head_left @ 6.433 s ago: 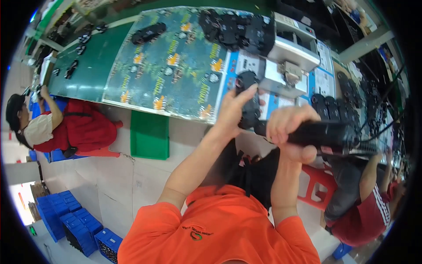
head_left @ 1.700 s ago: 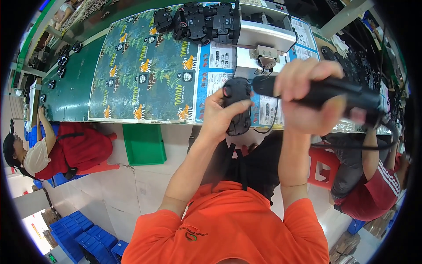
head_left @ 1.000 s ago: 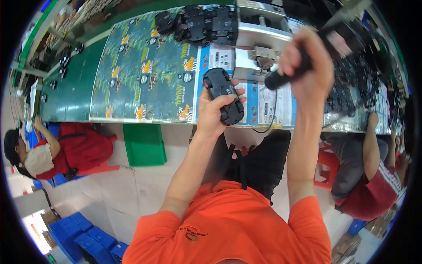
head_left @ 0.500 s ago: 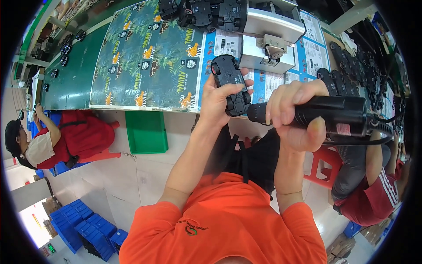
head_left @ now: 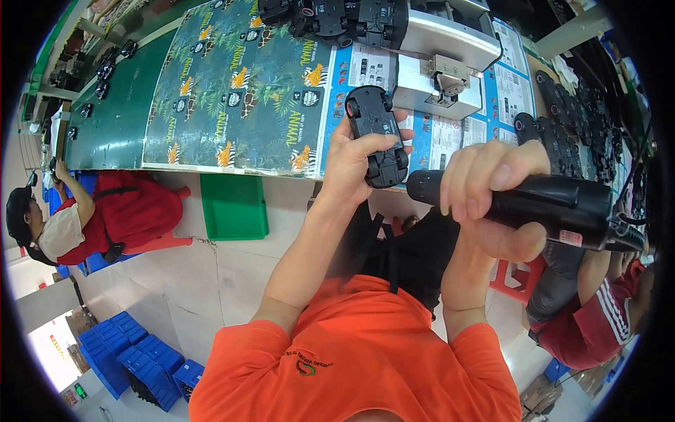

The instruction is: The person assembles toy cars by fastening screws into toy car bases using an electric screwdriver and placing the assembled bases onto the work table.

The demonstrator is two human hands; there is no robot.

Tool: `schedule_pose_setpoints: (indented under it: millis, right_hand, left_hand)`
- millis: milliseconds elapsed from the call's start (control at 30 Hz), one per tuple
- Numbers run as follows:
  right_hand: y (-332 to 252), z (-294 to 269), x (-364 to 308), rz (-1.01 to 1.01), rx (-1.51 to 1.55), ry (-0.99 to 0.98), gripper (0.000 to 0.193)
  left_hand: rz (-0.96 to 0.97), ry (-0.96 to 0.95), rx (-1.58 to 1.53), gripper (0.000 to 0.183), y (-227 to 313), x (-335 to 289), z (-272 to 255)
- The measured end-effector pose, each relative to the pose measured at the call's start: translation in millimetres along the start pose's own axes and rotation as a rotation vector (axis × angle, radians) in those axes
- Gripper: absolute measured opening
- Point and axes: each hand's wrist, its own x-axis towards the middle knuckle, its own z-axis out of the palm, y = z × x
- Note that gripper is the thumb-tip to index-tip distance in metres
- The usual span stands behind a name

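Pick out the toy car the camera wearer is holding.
The black toy car in the left hand, near the power tool; the cars beside the metal machine lie unheld.

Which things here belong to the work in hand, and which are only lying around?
Belonging to the work:
black toy car, held in the left hand
black corded tool, held in the right hand

Apparently only lying around:
green tray
blue bins

Green surface (head_left: pixel 119 144) partly under printed sheets (head_left: pixel 225 119)
Beyond the hands (head_left: pixel 351 158): upturned black toy cars (head_left: pixel 334 21), a metal fixture (head_left: pixel 418 88); beyond the right hand (head_left: pixel 492 186), more black cars (head_left: pixel 545 133).
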Motion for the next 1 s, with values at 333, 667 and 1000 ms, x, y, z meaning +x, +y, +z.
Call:
schedule_pose_setpoints:
  millis: [333,667,1000]
  right_hand:
    - [18.2,-18.7,1.0,-0.03,0.113,-0.226,0.053]
    - [-20.1,-43.0,47.1,-0.22,-0.021,0.096,0.058]
    - [27.3,-71.5,147.2,-0.268,-0.134,0.915,0.026]
  left_hand:
    - [-0.023,0.048,-0.014,0.051,0.6,3.0,2.1]
    - [-0.001,0.037,-0.077,0.052,1.0,1.8,4.1]
    - [0.026,0.014,-0.042,0.052,-4.8,-1.9,-2.2]
